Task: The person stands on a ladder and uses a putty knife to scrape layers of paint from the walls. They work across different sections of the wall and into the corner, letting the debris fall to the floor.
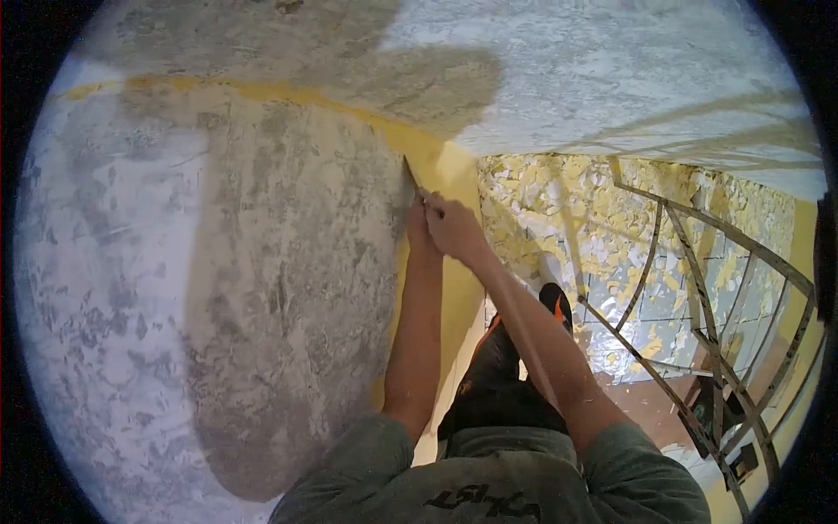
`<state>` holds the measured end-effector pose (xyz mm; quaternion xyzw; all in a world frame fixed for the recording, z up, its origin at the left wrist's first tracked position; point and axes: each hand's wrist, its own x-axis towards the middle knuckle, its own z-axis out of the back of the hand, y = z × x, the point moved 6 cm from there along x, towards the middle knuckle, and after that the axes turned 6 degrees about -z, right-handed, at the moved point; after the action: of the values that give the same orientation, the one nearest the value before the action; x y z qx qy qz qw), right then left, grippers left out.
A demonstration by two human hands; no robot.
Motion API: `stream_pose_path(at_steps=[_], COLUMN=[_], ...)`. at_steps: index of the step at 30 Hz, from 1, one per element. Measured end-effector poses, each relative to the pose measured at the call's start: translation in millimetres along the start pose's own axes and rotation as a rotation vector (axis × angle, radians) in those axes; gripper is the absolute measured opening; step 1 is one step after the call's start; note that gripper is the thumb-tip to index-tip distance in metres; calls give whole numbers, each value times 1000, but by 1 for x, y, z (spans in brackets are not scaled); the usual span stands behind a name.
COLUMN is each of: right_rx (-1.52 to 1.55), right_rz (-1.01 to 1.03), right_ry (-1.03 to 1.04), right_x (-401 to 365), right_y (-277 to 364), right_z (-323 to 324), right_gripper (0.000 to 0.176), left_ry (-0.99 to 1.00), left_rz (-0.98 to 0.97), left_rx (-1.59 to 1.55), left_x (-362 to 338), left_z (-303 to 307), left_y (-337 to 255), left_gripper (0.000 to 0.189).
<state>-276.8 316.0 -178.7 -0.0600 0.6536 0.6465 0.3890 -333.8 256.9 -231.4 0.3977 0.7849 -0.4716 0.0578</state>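
Observation:
A scraper (pixel 409 174) has its thin dark blade against the wall, at the border between bare grey plaster (pixel 288 201) and a strip of yellow paint (pixel 451 301). My right hand (pixel 453 229) is closed round the handle, which it mostly hides. Close beside it, my left hand (pixel 418 221) is also closed on the tool, with its fingers partly covered by the right hand. Both forearms reach up and forward from my body. Along the top of the grey area, a narrow yellow band (pixel 288 92) follows the corner with the adjoining surface.
Flakes of yellow paint (pixel 532 201) cover much of the tiled floor (pixel 650 306) to my right. A metal frame like a ladder (pixel 711 327) stands there, with dark objects (pixel 711 410) near its lower end. My shoe (pixel 555 301) is beside the wall.

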Motion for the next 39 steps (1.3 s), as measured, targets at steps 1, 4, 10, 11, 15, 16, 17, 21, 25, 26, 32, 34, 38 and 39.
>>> stream_pose_path(at_steps=[1, 4, 10, 11, 15, 16, 17, 21, 25, 26, 32, 34, 38, 39], right_rx=[55, -54, -74, -51, -56, -16, 3, -18, -72, -69, -32, -9, 36, 2], right_rz=[4, 68, 221, 185, 317, 467, 278, 181, 622, 620, 126, 165, 340, 276], right_ry=[-6, 18, -76, -19, -58, -137, -37, -5, -247, -237, -65, -69, -203, -144], right_x=[7, -13, 13, 19, -13, -20, -17, 12, -35, -31, -18, -37, -39, -16], right_y=[1, 0, 7, 7, 7, 11, 19, 34, 46, 52, 36, 6, 1, 5], right_z=[8, 9, 12, 20, 16, 14, 20, 39, 29, 29, 28, -1, -10, -4], right_gripper=[31, 32, 33, 33, 34, 33, 33, 33, 33, 33, 34, 34, 38, 37], left_ry=[-81, -79, -58, 164, -171, -175, -143, 41, 32, -163, 180, 182, 165, 74], left_rz=[13, -52, -52, -34, -85, -93, -124, -195, -160, -138, -145, -90, 6, -39], left_rx=[-10, -62, -60, -190, -264, -267, -120, -30, -302, -252, -183, -184, -189, -99], left_x=[15, 8, 31, 44, -18, -10, 3, 32, 14, 7, 27, 0, -17, 9], left_z=[12, 42, 12, 14, -30, -24, -15, -25, -29, -21, -24, 2, 30, 17], left_y=[11, 27, 11, 20, -5, -5, -6, -12, -21, -23, -12, -3, 7, 0], left_gripper=[34, 32, 30, 32, 35, 35, 35, 33, 27, 24, 25, 28, 33, 34])
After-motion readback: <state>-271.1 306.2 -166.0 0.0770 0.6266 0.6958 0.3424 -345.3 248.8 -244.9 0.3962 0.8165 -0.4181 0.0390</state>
